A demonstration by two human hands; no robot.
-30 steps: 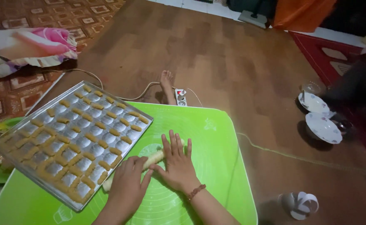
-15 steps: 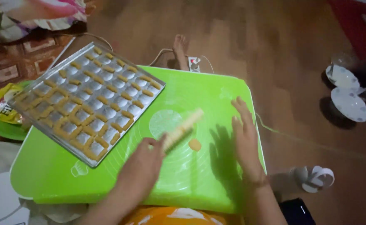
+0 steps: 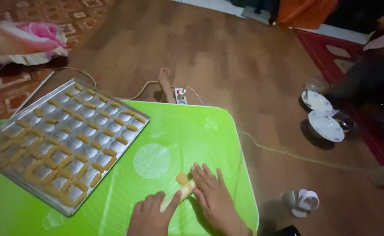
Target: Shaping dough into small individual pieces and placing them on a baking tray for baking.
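Dough roll (image 3: 178, 195), pale yellow and thin, lies slantwise on the green mat (image 3: 165, 131) near its front right corner, and both hands are on it. The left hand (image 3: 150, 216) has its fingers (image 3: 171, 204) curled loosely around the roll's lower end, grasping it lightly, which seems to steady that end. The right hand (image 3: 213, 196) lies flat, fingers spread and released, palm down over the upper end, as one presses dough to roll it against the mat. A small separate bit of dough (image 3: 182, 178) sits just beyond the roll's tip, touching or nearly touching it; I cannot tell which.

The mat covers a low worktop, and its printed white circle (image 3: 151, 160) lies bare just beyond the hands. A metal baking tray (image 3: 8, 168) rests across the left side of the mat, its near corner overhanging towards the left hand; short dough pieces (image 3: 96, 126) lie in rows on it, within easy reach, probably so that formed pieces can go straight over.

Beyond the far edge of the mat a bare foot (image 3: 165, 83) and a white power strip (image 3: 181, 95) rest on the wooden floor (image 3: 227, 57). Well apart to the right stand two white plates (image 3: 325, 124), and a white cup (image 3: 303, 202) lies on its side near the mat's right edge.
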